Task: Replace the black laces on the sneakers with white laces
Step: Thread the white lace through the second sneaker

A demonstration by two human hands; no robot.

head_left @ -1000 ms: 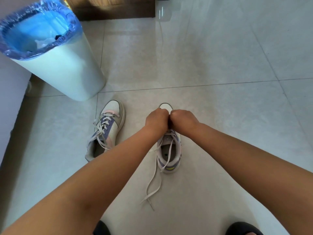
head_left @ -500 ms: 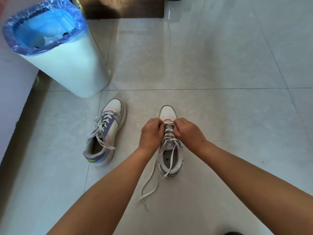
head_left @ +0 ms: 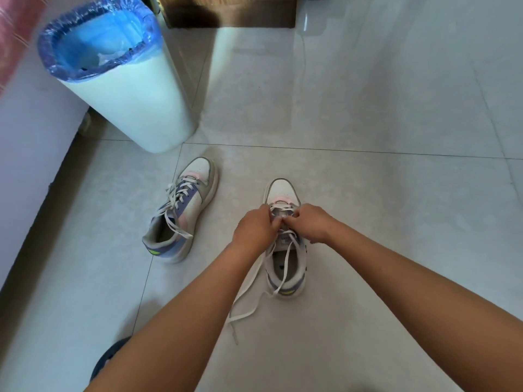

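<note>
Both bare forearms are reaching forward and down from the bottom edge, meeting over the right-hand sneaker (head_left: pixel 285 251) on the floor. The left hand (head_left: pixel 252 229) is curling knuckles-up over the shoe's left eyelet row; the right hand (head_left: pixel 311 223) is mirroring it on the other side. Their fingertips are coming together above the tongue, each grip seemingly pinching the white lace (head_left: pixel 278 209) at the upper crossings, though the fingers themselves are tucked under the backs of the hands and the exact hold is hard to make out.

The shoe is white with a pink patch behind a smooth rounded toe cap, blue-violet at the heel and a small yellow-green mark there. Flat, ribbon-like lace ends are trailing loose from under the hands, across the open collar and onto the floor beside the left forearm.

The other sneaker (head_left: pixel 181 213) is lying to the left, well apart, angled toward the bin, already threaded with white laces left untied.

The glossy pale floor tiles (head_left: pixel 368 123) are reflecting light. A white rounded bin (head_left: pixel 135 100) with a crinkled blue plastic liner is standing beyond the left shoe. A dark rounded shape at the bottom left is cut off by the frame and arm.
</note>
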